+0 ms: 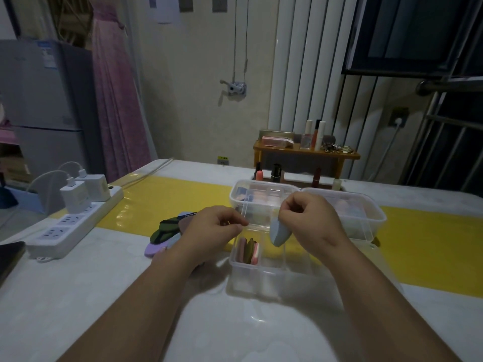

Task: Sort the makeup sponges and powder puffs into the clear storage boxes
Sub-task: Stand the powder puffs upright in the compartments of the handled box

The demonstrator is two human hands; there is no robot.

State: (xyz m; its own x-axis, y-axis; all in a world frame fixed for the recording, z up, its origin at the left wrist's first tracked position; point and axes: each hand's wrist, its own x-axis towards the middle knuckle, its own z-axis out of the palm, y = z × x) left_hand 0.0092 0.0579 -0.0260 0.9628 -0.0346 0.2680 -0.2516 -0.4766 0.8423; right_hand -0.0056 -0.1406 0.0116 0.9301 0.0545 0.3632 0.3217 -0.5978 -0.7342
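Observation:
My right hand (308, 218) pinches a light blue powder puff (279, 235) that hangs point-down over the near clear storage box (251, 283). That box holds several flat puffs standing on edge (248, 250), pink, olive and dark red. My left hand (211, 227) hovers by the box's left rim with fingers curled, thumb and fingertips together; whether it holds anything is unclear. A loose pile of puffs (167, 232), green, purple and blue, lies on the table left of my left hand. Two more clear boxes sit behind: one (258, 197) with pink and blue sponges, one (366, 218) with pale puffs.
A white power strip (75, 220) with two chargers lies at the left on the table. A dark phone edge (10, 257) shows at far left. Lipsticks (277, 173) stand behind the boxes, under a small wooden shelf (305, 152) of cosmetics. A yellow strip (431, 246) crosses the table.

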